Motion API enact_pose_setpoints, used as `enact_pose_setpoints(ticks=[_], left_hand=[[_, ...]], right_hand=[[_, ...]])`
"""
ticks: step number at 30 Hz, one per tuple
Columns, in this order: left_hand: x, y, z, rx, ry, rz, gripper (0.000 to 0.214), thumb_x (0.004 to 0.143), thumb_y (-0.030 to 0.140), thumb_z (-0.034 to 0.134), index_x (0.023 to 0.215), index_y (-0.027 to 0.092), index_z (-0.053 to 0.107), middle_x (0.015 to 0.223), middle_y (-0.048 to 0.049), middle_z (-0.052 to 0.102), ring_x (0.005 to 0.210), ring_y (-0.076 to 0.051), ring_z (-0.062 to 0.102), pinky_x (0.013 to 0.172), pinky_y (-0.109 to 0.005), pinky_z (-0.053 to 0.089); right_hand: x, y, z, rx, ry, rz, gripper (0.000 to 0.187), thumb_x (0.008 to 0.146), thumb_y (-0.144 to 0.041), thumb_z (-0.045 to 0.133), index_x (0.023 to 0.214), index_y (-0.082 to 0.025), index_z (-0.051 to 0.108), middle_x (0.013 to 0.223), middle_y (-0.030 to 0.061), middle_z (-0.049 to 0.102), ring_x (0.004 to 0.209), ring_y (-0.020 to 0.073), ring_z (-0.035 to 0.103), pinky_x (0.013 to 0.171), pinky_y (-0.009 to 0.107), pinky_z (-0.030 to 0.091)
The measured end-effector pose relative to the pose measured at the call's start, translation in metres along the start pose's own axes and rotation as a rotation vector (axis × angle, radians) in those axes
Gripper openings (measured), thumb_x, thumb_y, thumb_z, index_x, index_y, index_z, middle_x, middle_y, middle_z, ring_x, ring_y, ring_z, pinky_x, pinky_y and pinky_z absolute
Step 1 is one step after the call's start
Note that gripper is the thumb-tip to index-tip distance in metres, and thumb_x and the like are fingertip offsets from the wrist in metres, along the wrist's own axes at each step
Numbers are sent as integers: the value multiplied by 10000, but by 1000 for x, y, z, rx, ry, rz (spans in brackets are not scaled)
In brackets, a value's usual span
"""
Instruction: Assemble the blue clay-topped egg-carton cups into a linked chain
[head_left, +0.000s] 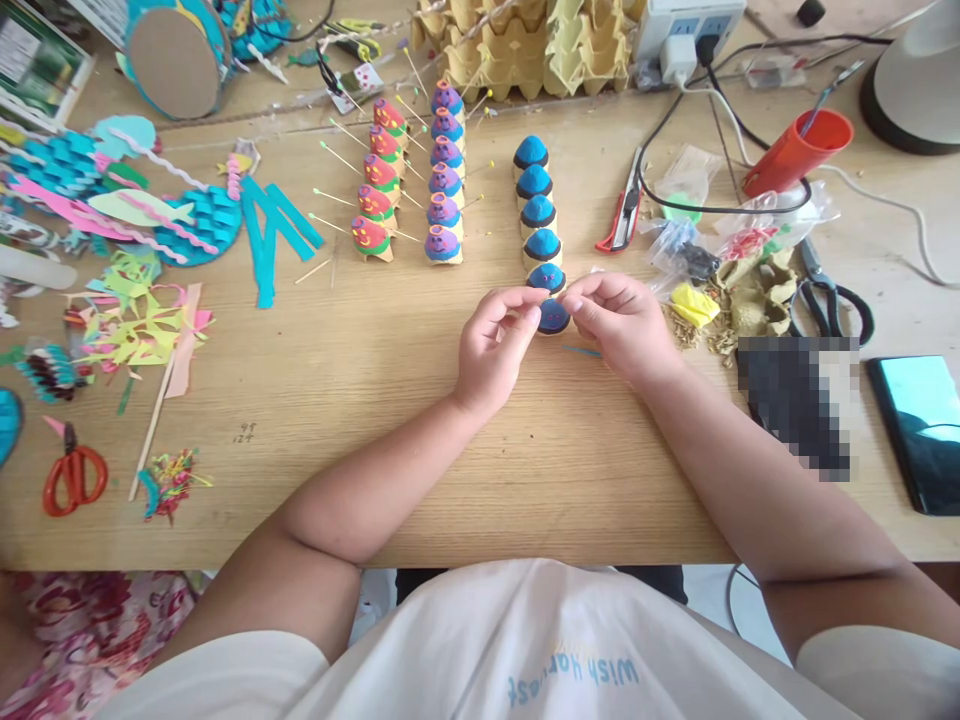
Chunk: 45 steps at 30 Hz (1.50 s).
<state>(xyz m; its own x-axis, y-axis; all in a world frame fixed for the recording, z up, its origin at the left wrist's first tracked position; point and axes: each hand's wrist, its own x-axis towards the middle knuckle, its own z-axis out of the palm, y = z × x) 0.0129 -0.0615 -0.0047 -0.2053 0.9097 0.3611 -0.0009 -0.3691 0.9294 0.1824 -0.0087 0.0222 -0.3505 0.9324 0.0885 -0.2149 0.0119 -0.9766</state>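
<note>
In the head view, a row of egg-carton cups topped with blue and black clay runs away from me. Its nearest blue cup has small dark marks like a face and sits between my hands. My left hand is at its left edge, thumb and forefinger pinched together. From the right, my right hand comes close to the same cup with its fingertips pinched as well. Whatever the fingertips hold is too small to make out. A thin blue strip lies just below the right hand.
Finished red and purple cup rows with pins stand left of the blue row. At right are a utility knife, clay bags, black scissors and a phone. Orange scissors lie left.
</note>
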Motion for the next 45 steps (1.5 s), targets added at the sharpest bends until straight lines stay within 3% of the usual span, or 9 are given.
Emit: enact_pose_setpoints(ticks=[6, 10, 13, 17, 21, 25, 30, 39, 45], left_hand=[[0, 0, 0, 18, 3, 1, 269, 996, 512, 711, 1107, 275, 770, 1092, -22, 782, 1008, -145, 728, 890, -266, 573], [0, 0, 0, 22, 1, -1, 270, 993, 516, 712, 1097, 275, 771, 1096, -22, 781, 1033, -153, 728, 903, -273, 573], [0, 1, 0, 17, 7, -15, 276, 988, 525, 716, 1096, 278, 778, 1094, -24, 780, 1031, -156, 725, 906, -277, 571], [0, 2, 0, 18, 6, -19, 289, 978, 535, 725, 1089, 275, 782, 1088, -25, 778, 1015, -155, 720, 888, -275, 566], [0, 2, 0, -7, 2, -18, 246, 985, 497, 730, 1095, 285, 783, 1083, -15, 776, 1002, -142, 716, 888, -263, 559], [0, 2, 0, 12, 0, -18, 258, 985, 507, 725, 1096, 281, 782, 1090, -22, 778, 1018, -153, 717, 894, -272, 562], [0, 2, 0, -7, -4, -18, 250, 984, 495, 732, 1096, 279, 787, 1083, -22, 773, 1004, -145, 713, 871, -258, 558], [0, 3, 0, -17, -25, -10, 215, 987, 459, 741, 1098, 282, 791, 1068, -11, 769, 984, -128, 706, 865, -245, 553], [0, 6, 1, -17, -61, -24, 227, 970, 466, 761, 1106, 286, 788, 1089, -20, 760, 1016, -140, 711, 890, -267, 556]], right_hand=[[-1, -2, 2, -35, -26, 13, 436, 825, -613, 858, 749, -195, 755, 553, -53, 487, 508, 70, 319, 466, 248, 219], [-1, -2, 2, -32, -13, -10, 413, 752, -574, 929, 797, -199, 761, 650, -35, 595, 540, 71, 379, 478, 240, 259], [-1, -2, 2, -49, -21, -2, 436, 834, -621, 847, 779, -196, 764, 560, -58, 473, 510, 72, 316, 466, 246, 228], [-1, -2, 2, -44, -19, -23, 422, 787, -593, 899, 790, -197, 752, 644, -37, 574, 534, 68, 359, 479, 244, 260], [-2, -2, 1, -79, -47, -1, 472, 886, -647, 784, 775, -189, 756, 531, -65, 417, 497, 73, 282, 465, 257, 197], [-2, -2, 1, -74, -34, -40, 438, 826, -614, 860, 788, -198, 728, 598, -51, 505, 537, 75, 342, 482, 247, 246], [-2, -1, 1, -64, -76, -13, 478, 941, -629, 735, 766, -185, 732, 517, -75, 356, 488, 66, 251, 468, 260, 165], [-2, -2, 2, -85, -90, -23, 510, 914, -665, 746, 747, -186, 693, 519, -77, 357, 485, 63, 257, 463, 251, 180], [-3, -8, 6, -137, -82, -90, 519, 883, -673, 774, 723, -187, 688, 581, -49, 432, 571, 85, 386, 514, 251, 272]])
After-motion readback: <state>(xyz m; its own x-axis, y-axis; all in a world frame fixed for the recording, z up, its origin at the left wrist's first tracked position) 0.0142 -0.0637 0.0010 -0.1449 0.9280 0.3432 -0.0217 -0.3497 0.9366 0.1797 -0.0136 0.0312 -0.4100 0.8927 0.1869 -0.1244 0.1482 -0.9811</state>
